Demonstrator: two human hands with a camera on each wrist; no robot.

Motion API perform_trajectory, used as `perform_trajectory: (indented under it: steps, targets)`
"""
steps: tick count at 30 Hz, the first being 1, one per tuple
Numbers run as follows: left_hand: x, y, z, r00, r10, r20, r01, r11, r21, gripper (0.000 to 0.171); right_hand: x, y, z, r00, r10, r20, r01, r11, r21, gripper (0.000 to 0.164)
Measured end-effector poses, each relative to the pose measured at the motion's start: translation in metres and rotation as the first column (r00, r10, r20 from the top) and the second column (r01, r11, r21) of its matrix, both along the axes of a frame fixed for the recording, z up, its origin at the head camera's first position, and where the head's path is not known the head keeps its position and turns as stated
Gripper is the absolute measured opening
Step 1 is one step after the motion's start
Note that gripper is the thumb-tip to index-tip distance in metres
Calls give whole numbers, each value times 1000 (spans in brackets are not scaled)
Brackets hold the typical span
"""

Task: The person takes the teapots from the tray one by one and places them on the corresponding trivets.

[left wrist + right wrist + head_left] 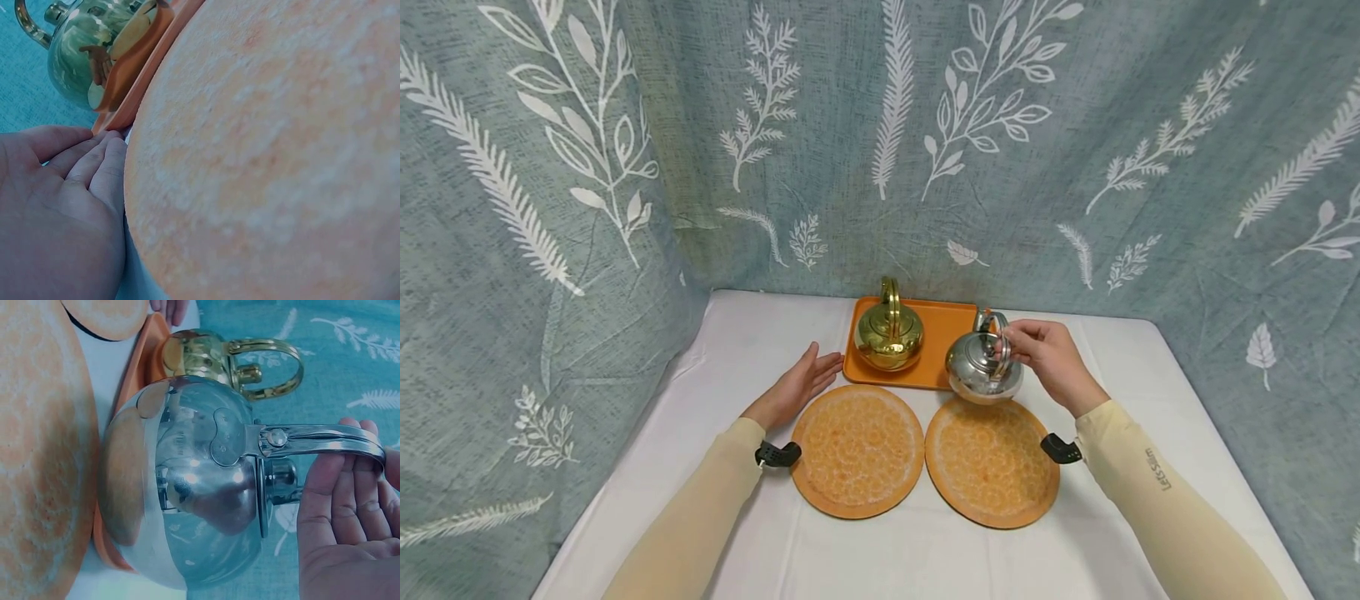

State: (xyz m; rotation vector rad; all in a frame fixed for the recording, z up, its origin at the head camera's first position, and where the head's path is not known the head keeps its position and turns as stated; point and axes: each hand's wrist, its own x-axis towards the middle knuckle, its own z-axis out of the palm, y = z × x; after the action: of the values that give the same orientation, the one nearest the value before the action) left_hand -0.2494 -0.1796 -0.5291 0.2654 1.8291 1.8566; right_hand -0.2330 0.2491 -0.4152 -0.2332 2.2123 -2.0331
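A silver kettle [973, 375] overlaps the front right part of the orange tray [942, 329] and the back rim of the right round mat in the head view. Its arched handle [319, 440] is held by my right hand [1047, 357], fingers curled under the bar in the right wrist view. On the tray's left side sits a gold kettle [877, 346] with its handle upright. My left hand [797, 387] lies at the tray's left front corner, fingers extended together and fingertips right at the tray's edge [119, 115].
Two round orange-patterned mats, a left one [857, 454] and a right one [992, 467], lie side by side in front of the tray. A white cloth [880, 558] covers the table. Blue-green leaf-print curtains [835, 150] hang behind and at both sides.
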Motion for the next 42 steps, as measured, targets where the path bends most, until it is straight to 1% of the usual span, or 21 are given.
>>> perform_trajectory:
  steps: [6,11,20,30,36,42]
  targets:
    - [-1,1,-1,1000,-1,3,1,1000,15,109,2,-1,1,1000,2,-4,-2,1000,9,36]
    - [-2,-1,-2,1000,0,7,0,1000,29,110,3,2,0,1000,-5,-10,5,1000,12,34]
    - [-3,-1,-3,1000,-4,11,4,1000,13,109,8,7,-2,1000,-15,10,15,1000,9,33]
    - [-5,0,-3,1000,2,6,-2,1000,5,109,13,7,-3,1000,-23,0,23,1000,-7,32]
    - [-5,0,-4,1000,-10,1,10,1000,7,109,19,8,-5,1000,-24,11,24,999,-25,31]
    - [-4,-2,-3,1000,-3,1,3,1000,-2,107,24,8,-6,1000,-5,0,5,999,-47,31]
